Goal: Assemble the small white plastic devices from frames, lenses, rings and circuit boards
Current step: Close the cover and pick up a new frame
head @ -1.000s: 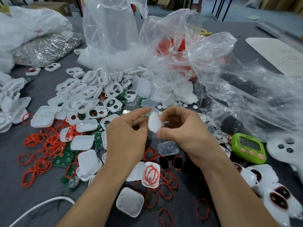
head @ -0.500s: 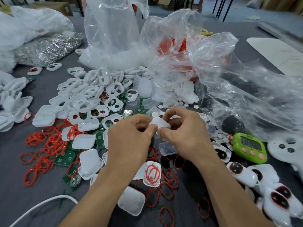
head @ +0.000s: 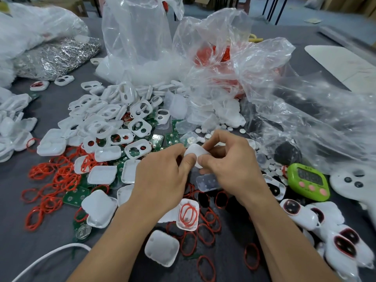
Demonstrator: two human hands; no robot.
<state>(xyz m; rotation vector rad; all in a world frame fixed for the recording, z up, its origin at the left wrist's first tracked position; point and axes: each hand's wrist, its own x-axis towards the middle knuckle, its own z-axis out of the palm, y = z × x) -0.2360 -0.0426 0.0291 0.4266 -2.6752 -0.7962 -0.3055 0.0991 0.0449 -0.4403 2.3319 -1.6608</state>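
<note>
Both hands meet low over the middle of the grey, felt-like bench (head: 12,237). Each grip is closed on the same smooth, rounded white plastic piece (head: 195,152): the left hand (head: 162,176) pinches it with thumb and curled forefinger, and the right hand (head: 230,165) with thumb and bent fingers, so much of the piece is hidden. Just under the right hand lies a small translucent case (head: 207,182). Toward the far-left of the bench is a heap of glossy white frames (head: 114,119), each with two openings. Flat green circuit boards (head: 75,197) show between and beside them. Thin red rings (head: 50,180) lie scattered toward the left edge and under the forearms near the near edge. Matte, rounded-square white covers (head: 99,208) lie among the rings, and one cover (head: 188,214), open side up, holds several red loops. Small white discs (head: 223,129) are strewn beyond the hands. At the right sits a green timer (head: 308,182) with pink buttons, and by the near-right corner lie finished white devices (head: 299,214) with dark, red-rimmed windows. Crinkled clear bags (head: 138,37) stand along the far side. One bag (head: 219,58) holds a red mass, and a bag at the far-left corner (head: 57,55) holds silvery metal bits. A white cable (head: 40,259) curves across the near-left corner.
</note>
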